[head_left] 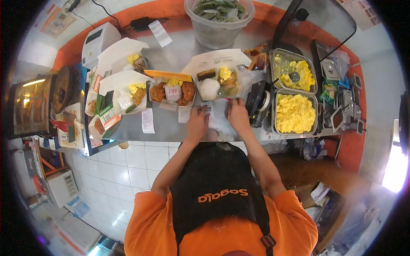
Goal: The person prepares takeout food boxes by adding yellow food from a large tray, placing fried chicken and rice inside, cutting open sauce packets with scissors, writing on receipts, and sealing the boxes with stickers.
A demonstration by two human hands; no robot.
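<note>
In front of me on the steel counter stands an open paper food box (221,57) with its lid folded back. It holds a rounded white portion of rice (209,89), a brown piece of food (206,75) and yellow scrambled egg (225,74) over other food. My right hand (238,114) has its fingertips at the box's front right corner, beside a small red item; its grip is hidden. Below the box's front left corner, my left hand (197,123) rests its curled fingers by a printed paper slip (209,112). Whether it pinches the slip is unclear.
Left of it stands a box of fried chicken (158,92) with wrapped rice, then several more meal boxes. A black tape dispenser (256,104) is to the right, beside two egg containers (296,113). Behind are a plastic tub of wrapped greens (221,27) and a white printer (99,43).
</note>
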